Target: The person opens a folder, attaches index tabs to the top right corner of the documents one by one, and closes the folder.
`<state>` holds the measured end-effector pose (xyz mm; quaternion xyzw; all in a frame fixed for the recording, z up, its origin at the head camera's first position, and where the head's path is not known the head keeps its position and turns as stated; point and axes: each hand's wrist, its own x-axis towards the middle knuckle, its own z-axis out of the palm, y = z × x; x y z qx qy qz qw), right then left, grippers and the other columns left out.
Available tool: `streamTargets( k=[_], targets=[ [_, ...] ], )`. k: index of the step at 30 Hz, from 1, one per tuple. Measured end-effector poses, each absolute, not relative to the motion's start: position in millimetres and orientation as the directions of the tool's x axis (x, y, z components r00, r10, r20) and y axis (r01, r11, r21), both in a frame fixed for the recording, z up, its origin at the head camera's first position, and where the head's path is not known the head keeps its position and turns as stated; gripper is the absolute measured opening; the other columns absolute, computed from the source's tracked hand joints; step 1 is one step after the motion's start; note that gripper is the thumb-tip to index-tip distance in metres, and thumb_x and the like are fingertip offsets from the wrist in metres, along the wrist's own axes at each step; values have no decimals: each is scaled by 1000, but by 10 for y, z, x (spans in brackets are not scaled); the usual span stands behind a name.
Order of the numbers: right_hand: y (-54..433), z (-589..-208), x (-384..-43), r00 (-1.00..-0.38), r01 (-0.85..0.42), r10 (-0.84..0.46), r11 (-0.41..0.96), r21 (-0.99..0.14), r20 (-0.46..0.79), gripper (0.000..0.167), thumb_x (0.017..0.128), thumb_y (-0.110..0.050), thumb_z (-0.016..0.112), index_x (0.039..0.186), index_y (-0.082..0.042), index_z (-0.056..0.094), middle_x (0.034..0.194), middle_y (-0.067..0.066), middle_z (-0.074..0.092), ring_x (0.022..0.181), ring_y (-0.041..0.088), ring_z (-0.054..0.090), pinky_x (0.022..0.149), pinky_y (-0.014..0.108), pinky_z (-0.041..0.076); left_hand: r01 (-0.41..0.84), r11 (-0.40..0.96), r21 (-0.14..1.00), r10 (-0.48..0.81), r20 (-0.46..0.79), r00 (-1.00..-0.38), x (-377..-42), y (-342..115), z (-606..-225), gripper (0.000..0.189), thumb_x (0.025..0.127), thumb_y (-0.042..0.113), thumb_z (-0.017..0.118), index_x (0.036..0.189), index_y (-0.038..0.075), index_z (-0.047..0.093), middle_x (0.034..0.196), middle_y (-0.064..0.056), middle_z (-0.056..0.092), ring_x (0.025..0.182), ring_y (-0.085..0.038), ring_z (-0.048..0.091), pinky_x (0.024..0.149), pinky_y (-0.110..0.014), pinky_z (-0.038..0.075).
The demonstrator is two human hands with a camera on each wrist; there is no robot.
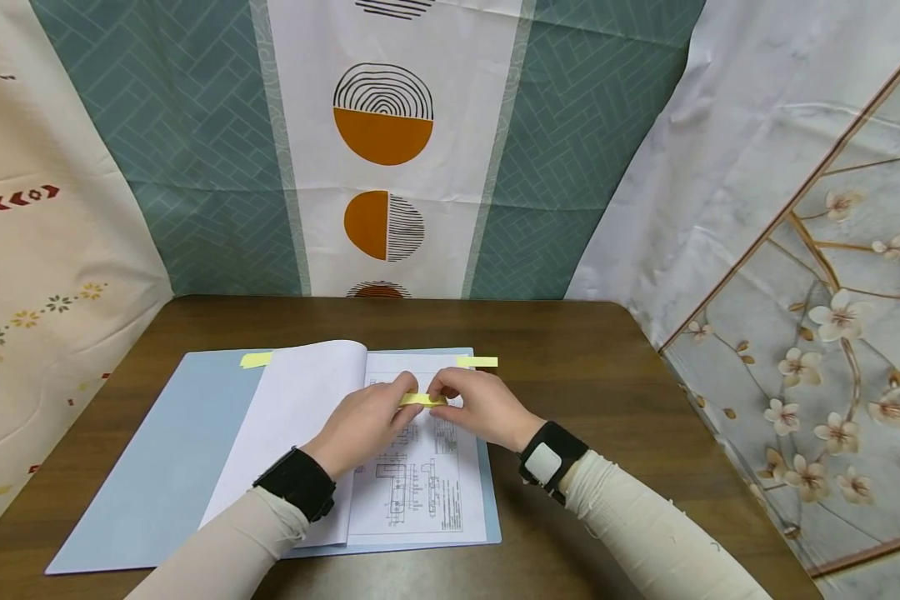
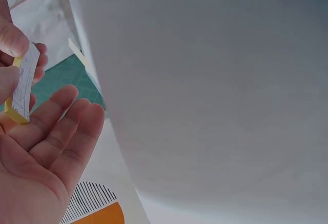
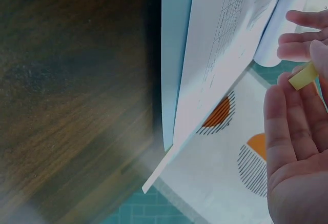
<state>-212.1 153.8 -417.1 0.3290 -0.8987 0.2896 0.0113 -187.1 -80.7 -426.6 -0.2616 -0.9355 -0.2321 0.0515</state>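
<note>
Both hands meet over the open document and pinch a small pad of yellow sticky notes [image 1: 422, 400]. My left hand [image 1: 363, 429] grips its left end between thumb and fingers, and my right hand [image 1: 487, 404] pinches the right end. In the left wrist view the pad [image 2: 24, 83] shows a pale printed face and a yellow edge. Below the hands lies a page with technical drawings [image 1: 450, 475]. One yellow sticky strip [image 1: 483, 362] juts past that page's upper right edge.
Under the papers a light blue folder [image 1: 157, 475] lies open on the brown wooden table [image 1: 570, 358]. White pages [image 1: 292, 442] are turned over to the left, and another yellow sticky strip [image 1: 256, 360] sticks out at their top. Patterned curtains [image 1: 210, 167] hang behind the table.
</note>
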Motion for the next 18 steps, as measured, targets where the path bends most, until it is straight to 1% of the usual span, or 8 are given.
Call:
streamTargets(
  k=[5,9,12,15,16,18],
  targets=[
    [1531,-4167,-2106,-783,-603,-582,625,-496,220,28,93,-11,92,110,-19,71,109,-6,74,103,22,72,98,35,59,519,753,404,469,224,-854,-1863,-809,-4266,27,105,26,79,120,15,59,81,6,60,75,-16,56,69,-35,48],
    [1542,-4162,-2087,-776,-617,-587,628,-474,232,28,92,-11,93,108,-19,71,106,-6,73,99,20,71,95,33,60,526,755,391,476,224,-850,-1861,-796,-4259,27,105,26,80,119,15,60,82,6,60,76,-16,55,69,-34,48],
    [1572,-4158,-2062,-774,-623,-584,634,-459,243,27,92,-11,93,106,-18,71,103,-6,72,97,20,70,92,34,60,520,759,392,475,213,-854,-1855,-783,-4247,28,104,25,81,120,15,62,85,6,63,77,-16,56,69,-34,49],
    [1623,-4156,-2033,-787,-612,-561,659,-438,255,26,92,-12,93,105,-17,71,102,-5,71,95,21,69,90,34,59,500,769,399,463,192,-865,-1843,-783,-4238,32,104,25,82,128,15,64,96,3,72,82,-17,61,75,-37,53],
    [1646,-4157,-2022,-797,-601,-546,671,-434,258,26,92,-12,93,105,-17,71,102,-5,71,94,21,69,89,34,59,492,772,402,457,185,-870,-1838,-783,-4234,34,104,26,81,132,14,65,103,1,75,87,-17,65,78,-38,56],
    [1699,-4166,-2002,-818,-575,-513,704,-418,261,26,92,-13,93,104,-17,70,100,-5,70,91,20,67,85,33,58,475,781,405,446,171,-879,-1828,-788,-4229,43,104,27,81,142,13,65,120,-4,78,101,-21,72,90,-43,60]
  ],
)
